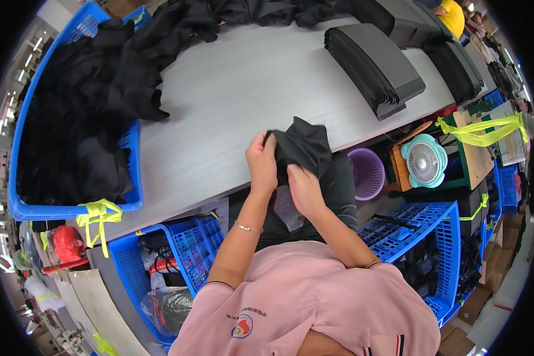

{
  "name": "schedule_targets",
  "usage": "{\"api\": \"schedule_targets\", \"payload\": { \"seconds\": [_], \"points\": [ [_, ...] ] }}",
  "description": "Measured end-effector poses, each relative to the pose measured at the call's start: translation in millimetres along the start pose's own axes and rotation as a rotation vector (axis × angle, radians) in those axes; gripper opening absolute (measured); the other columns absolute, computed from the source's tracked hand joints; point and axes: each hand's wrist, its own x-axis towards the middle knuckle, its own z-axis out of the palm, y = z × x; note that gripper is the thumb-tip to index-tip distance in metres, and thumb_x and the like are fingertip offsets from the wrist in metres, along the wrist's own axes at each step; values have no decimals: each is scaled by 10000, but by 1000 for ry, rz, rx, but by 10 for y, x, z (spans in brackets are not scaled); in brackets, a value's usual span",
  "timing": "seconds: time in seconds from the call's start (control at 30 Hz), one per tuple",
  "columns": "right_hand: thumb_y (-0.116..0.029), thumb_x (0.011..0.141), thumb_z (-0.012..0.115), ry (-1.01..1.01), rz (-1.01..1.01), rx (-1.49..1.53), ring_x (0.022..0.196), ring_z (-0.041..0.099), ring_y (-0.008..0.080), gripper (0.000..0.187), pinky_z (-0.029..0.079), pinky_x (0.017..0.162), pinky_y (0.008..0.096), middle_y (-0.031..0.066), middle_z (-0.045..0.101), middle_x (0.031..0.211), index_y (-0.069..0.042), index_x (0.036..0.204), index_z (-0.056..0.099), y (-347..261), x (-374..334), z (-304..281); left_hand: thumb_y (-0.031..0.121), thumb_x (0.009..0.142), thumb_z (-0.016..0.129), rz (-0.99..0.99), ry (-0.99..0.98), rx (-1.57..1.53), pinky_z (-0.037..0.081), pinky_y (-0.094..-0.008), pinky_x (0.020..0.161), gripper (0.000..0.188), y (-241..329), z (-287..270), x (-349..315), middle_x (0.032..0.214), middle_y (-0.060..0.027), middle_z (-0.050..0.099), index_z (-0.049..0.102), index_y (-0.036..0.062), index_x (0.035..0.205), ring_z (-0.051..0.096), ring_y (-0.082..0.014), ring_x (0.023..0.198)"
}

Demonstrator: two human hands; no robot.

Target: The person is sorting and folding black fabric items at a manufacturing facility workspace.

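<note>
Between my two hands is a piece of black cloth (305, 144), held up over the table's front edge and above my lap. My left hand (261, 161) pinches its left side, the fingers closed at the fold. My right hand (303, 185) grips the lower edge, with the fingertips partly tucked behind or inside the fabric. Whether the piece is one layer or a sewn pouch, I cannot tell. A large heap of similar black cloth (77, 118) fills the blue basket at the left and spills along the far side of the table.
The grey table (219, 89) carries neat stacks of folded black pieces (377, 65) at the far right. A blue basket (137, 178) stands at its left end. Below are a purple bin (366, 173), a turquoise fan (425, 161) and blue crates (451, 255) beside me. Farther back is someone in yellow (454, 21).
</note>
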Motion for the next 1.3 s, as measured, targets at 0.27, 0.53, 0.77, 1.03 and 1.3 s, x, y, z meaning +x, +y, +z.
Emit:
{"api": "schedule_targets", "payload": {
  "seconds": [0.27, 0.53, 0.77, 1.03, 1.3],
  "points": [
    [-133, 972, 604, -393, 536, 100, 1234, 563, 230, 653, 447, 1032, 350, 118, 449, 1465, 10, 1522, 282, -480, -906, -597, 131, 950, 666, 232, 190, 88, 429, -216, 625, 157, 679, -456, 612, 796, 31, 643, 699, -20, 919, 520, -28, 705],
    [-170, 874, 690, 81, -556, -989, 1467, 236, 414, 849, 256, 1168, 463, 301, 214, 1572, 53, 1528, 197, -852, -281, -70, 111, 776, 823, 466, -83, 623, 486, -250, 628, 168, 583, 141, -343, 752, -39, 684, 704, 6, 831, 604, -90, 686],
    [20, 835, 586, 114, -197, -648, 1138, 609, 279, 545, 483, 947, 332, 205, 568, 1297, 26, 1367, 469, -725, 44, -386, 56, 731, 847, 552, -137, 614, 444, -265, 563, 145, 585, 20, -514, 712, -42, 664, 731, 23, 811, 601, -124, 626],
    [-88, 907, 660, -198, 451, 352, 858, 658, 101, 263, 534, 794, 245, 44, 689, 986, -13, 1155, 615, -897, -373, -382, 192, 981, 633, 156, -176, 242, 508, -249, 740, 222, 457, -309, -440, 870, -53, 719, 724, 4, 909, 652, -140, 788],
    [-72, 948, 648, -136, -14, -348, 778, 594, 45, 118, 484, 712, 210, -4, 680, 846, 12, 1026, 673, -514, 63, -563, 195, 998, 556, -714, -489, -496, 546, -334, 920, 317, 267, -249, -1006, 1257, -93, 648, 604, 11, 1251, 657, -189, 1085]
  ]
}}
